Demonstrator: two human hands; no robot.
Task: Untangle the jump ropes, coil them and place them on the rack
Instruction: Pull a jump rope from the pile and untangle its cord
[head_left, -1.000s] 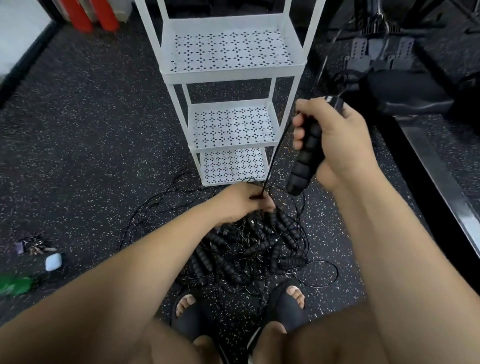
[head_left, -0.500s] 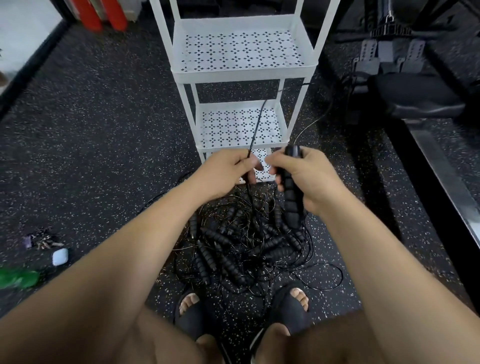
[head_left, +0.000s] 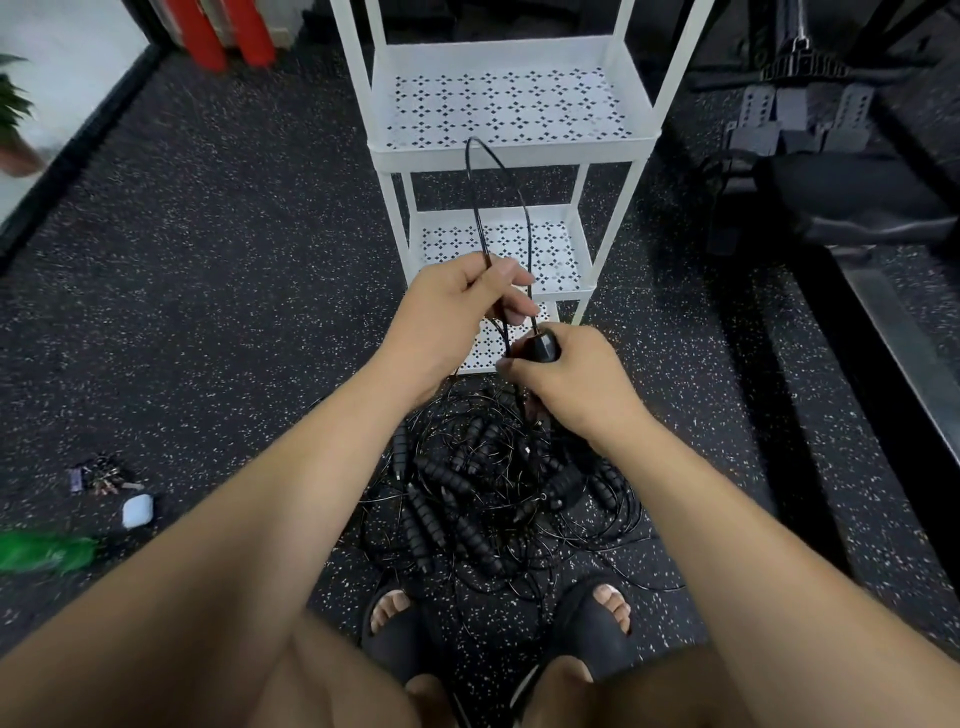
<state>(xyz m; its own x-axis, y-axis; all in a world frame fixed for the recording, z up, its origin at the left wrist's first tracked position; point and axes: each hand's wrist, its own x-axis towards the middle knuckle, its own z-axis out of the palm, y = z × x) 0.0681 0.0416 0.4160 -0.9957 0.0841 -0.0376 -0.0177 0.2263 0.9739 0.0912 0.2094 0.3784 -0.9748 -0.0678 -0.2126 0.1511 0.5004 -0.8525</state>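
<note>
At the centre of the frame the left hand (head_left: 457, 306) pinches a thin black cord (head_left: 469, 171) between its thumb and curled fingers. From that pinch the cord rises in a narrow loop in front of the white rack (head_left: 511, 151), arcs over and runs down into the top of a black handle (head_left: 543, 347). The right hand (head_left: 576, 387), just below and to the right of the left one, has its fingers wrapped round that handle, so only the rounded top end shows. In the lower middle, under both hands, the other jump ropes (head_left: 478, 499) lie in a tangled pile on the speckled black floor (head_left: 234, 270), ribbed handles and thin cords crossing one another, just ahead of two feet in black sandals (head_left: 597, 631). At the lower left a small white case (head_left: 137, 511) lies on the floor, well apart from the pile
</note>
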